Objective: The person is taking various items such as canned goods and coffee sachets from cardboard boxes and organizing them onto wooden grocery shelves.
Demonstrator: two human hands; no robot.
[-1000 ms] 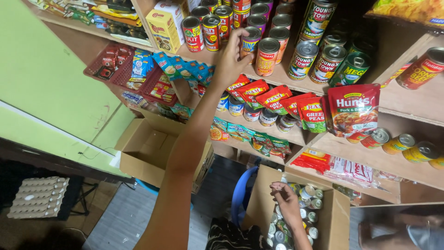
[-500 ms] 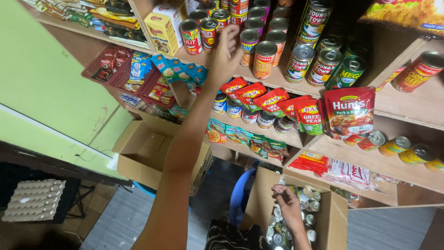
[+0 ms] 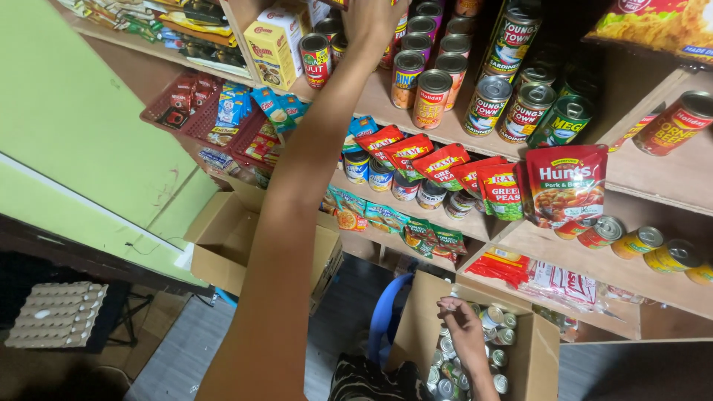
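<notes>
My left arm stretches up to the top shelf, where my left hand (image 3: 371,22) rests among the upright tin cans (image 3: 431,96). The frame's upper edge cuts off its fingers, so what they hold is hidden. Low down, my right hand (image 3: 462,327) reaches into an open cardboard box (image 3: 538,349) full of small silver-topped cans (image 3: 494,319), with its fingers curled on one of them at the box's far side.
Wooden shelves carry green-pea pouches (image 3: 416,160), a red pork-and-beans pouch (image 3: 564,186), lying cans (image 3: 639,241) and a yellow carton (image 3: 271,52). An empty cardboard box (image 3: 230,238) stands on the floor, a blue stool (image 3: 386,312) under the carton, and an egg tray (image 3: 56,315) at the left.
My left hand has risen along the top shelf's cans toward the frame's upper edge. My right hand stays inside the box of cans.
</notes>
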